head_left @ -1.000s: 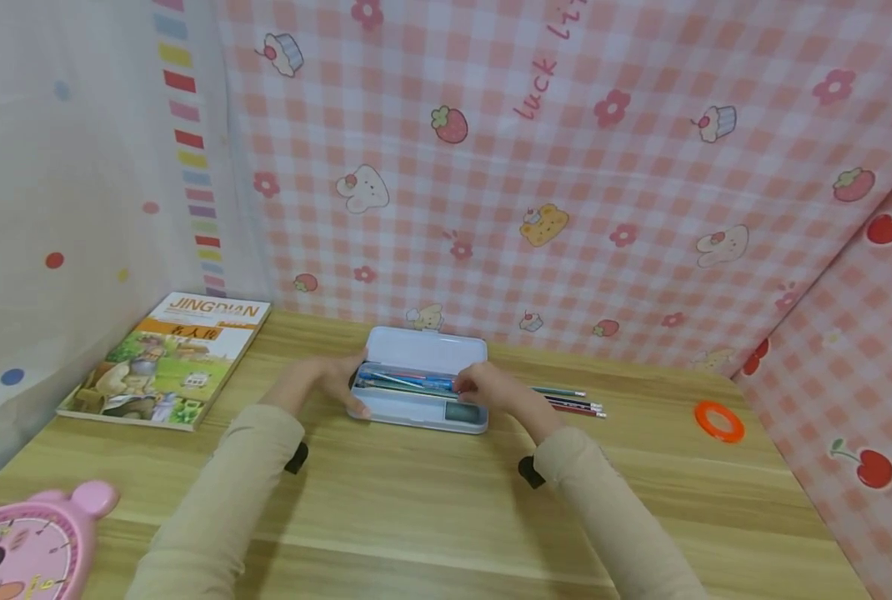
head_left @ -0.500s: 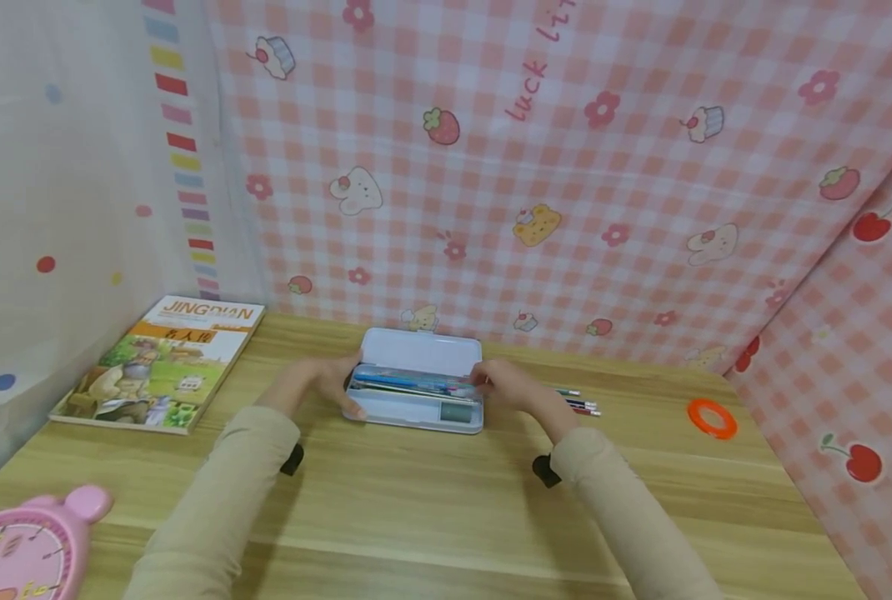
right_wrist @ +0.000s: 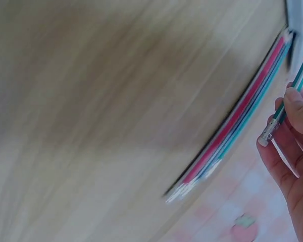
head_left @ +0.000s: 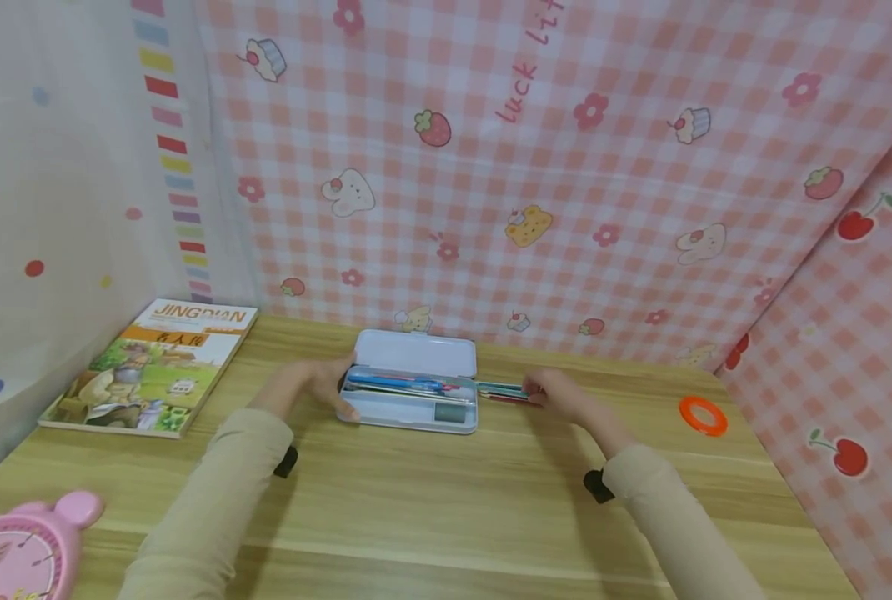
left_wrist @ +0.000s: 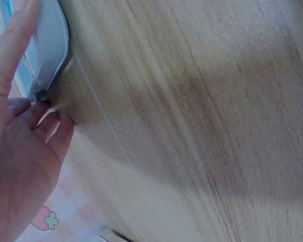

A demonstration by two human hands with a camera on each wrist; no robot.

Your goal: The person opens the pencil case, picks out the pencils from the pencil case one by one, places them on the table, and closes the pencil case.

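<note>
A white pencil case lies with its lid up against the back of the table. Inside are several pens and pencils and a dark eraser-like block. My left hand grips the case's left end; in the left wrist view its thumb lies over the case and the fingertips touch its corner. To the right of the case, my right hand pinches a green pencil near its eraser end, raised above the table. Beneath it lie several loose pencils, red and green among them.
An orange ring lies at the right of the table. A book rests at the back left, with a pink clock at the front left. A pink checked cloth stands behind the table.
My right hand has moved right, from inside the pencil case to the loose pencils, and now pinches a green one. The left hand stays at the case. The head view has shifted slightly.
</note>
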